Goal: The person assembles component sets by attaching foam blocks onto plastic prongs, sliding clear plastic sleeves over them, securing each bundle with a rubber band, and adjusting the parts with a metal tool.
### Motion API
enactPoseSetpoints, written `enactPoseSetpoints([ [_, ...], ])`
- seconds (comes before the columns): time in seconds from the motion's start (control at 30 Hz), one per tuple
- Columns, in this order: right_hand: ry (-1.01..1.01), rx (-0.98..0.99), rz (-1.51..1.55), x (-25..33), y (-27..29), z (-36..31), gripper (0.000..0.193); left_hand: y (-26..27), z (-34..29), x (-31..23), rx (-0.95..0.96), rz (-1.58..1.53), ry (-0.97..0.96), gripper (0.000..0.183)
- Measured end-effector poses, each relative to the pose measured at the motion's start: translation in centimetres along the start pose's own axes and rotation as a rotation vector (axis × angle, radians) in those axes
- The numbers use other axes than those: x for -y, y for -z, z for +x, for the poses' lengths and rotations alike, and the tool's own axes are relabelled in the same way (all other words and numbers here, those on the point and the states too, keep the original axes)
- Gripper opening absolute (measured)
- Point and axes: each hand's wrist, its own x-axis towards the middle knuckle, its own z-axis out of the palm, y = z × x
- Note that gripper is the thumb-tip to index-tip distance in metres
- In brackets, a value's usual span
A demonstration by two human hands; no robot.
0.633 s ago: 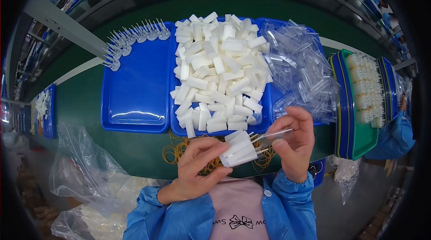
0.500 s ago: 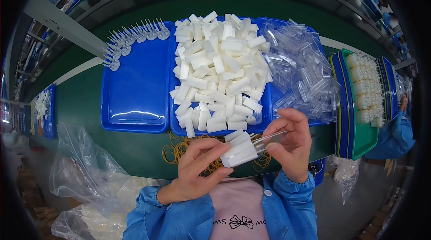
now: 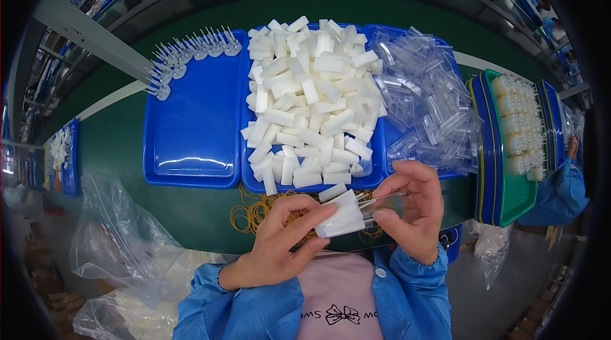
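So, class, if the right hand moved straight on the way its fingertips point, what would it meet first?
The right hand would likely meet the thin sticks poking from the white bundle in the left hand, though depth is unclear.

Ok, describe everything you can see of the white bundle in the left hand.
The white bundle looks like several pale, oblong pieces gathered side by side, matte and perhaps foam-like. Thin rods show at its right end, near a clear plastic piece that the right hand seems to hold; whether that piece touches it is unclear. The left hand grips its left part. It tilts slightly, just nearer the person than the middle blue tray.
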Motion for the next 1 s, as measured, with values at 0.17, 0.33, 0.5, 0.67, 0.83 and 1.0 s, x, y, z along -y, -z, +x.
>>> enactPoseSetpoints([
  [0.17, 0.023, -0.023, -0.001, -0.3, -0.1, -0.1, 0.059, 0.2, 0.0, 0.2, 0.035, -0.012, 0.011, 0.051],
  [0.33, 0.022, -0.012, 0.031, -0.2, 0.1, -0.1, 0.057, 0.3, 0.3, 0.1, 0.088, -0.07, 0.039, 0.049],
  [0.5, -0.057, 0.047, 0.112, -0.4, 0.1, 0.2, 0.054, 0.4, 0.5, 0.6, 0.136, -0.058, 0.018, 0.046],
  [0.67, 0.021, -0.04, 0.017, -0.7, -0.4, -0.4, 0.042, 0.3, 0.4, 0.3, 0.112, -0.115, 0.072, 0.043],
  [0.83, 0.204, -0.017, -0.283, -0.6, 0.9, 0.3, 0.031, 0.3, 0.3, 0.4, 0.033, -0.097, 0.043, 0.04],
  [1.0, 0.051, -0.073, -0.219, -0.8, 0.9, -0.3, 0.03, 0.2, 0.3, 0.5, 0.053, -0.037, 0.025, 0.041],
])
